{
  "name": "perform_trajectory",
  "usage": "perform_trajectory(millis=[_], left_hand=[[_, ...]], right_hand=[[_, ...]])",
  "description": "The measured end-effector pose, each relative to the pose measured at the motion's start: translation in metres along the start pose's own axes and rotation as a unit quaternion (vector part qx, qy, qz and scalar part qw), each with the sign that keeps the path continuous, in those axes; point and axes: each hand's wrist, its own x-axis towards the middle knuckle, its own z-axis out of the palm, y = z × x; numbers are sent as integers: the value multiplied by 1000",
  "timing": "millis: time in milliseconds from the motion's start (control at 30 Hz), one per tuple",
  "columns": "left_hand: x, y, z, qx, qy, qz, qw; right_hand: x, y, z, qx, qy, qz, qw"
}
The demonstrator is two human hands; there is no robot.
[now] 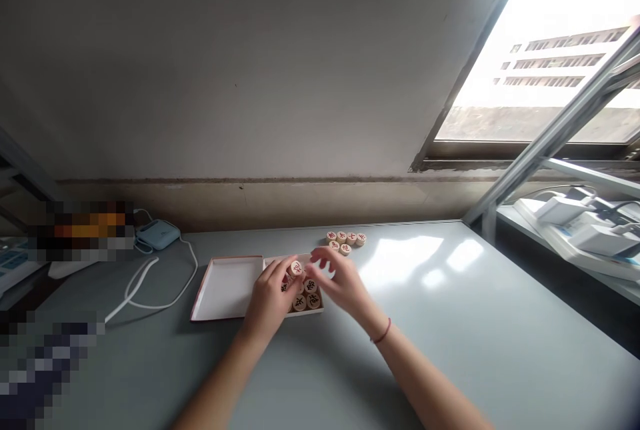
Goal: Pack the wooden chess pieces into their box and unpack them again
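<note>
"What's out on your left?"

"A light-blue device (163, 235) and a white cable (196, 261) looping over the grey tabletop (450, 350). Nearer in, the box lid (227, 289) lies flat, inside up, beside the tray (306, 314)."

"And your hands?"

"My left hand (269, 293) pinches one red-marked piece (297, 269) between thumb and fingers, above the tray. Under it I see dark-marked pieces (299, 303) lying face up; my fingers hide the rest. My right hand (341, 278) is just beside it, thumb and fingertips a little apart, with nothing I can see between them. Whether it touches the held piece, I can't tell."

"Any others?"

"Six loose pieces (345, 239) show in two rows behind my right hand, near the wall. Farther right there's only sunlight on the tabletop."

"So which step is this?"

"Handling a single piece over the tray, I'd judge."

"What does the next move call for?"

"A steady left pinch, I think, and right fingers that don't jostle the pieces below."
</note>
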Motion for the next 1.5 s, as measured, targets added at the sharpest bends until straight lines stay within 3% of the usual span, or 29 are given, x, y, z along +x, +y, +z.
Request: perform_trajectory(millis=[100,167,267,367,433,600,967,1133,1267,1367,1500], left_hand=[[-2,-1,4,10,-12,41,999],[-3,-2,6,20,-8,47,999],[-4,-1,6,36,-4,42,998],[-4,-1,5,40,-11,30,999],[-4,0,4,41,-12,29,999],[-4,-1,5,42,-21,33,998],[-4,-2,5,53,-32,25,998],[-1,-4,4,66,-28,29,997],[1,-7,3,115,-40,13,992],[3,-7,4,186,-56,-15,981],[8,-3,7,237,-78,-68,966]], right_hand=[[-7,-24,17,70,-18,-1,997],[-8,-25,21,102,-4,12,995],[-2,-5,13,90,55,44,993],[6,30,-6,17,135,100,986],[8,51,-17,-48,152,127,979],[6,77,-21,-133,128,176,967],[4,85,-13,-216,104,121,963],[5,79,-14,-230,116,123,959],[6,54,-12,-190,142,76,968],[5,30,-3,-87,53,59,993],[1,12,10,-44,-54,63,996]])
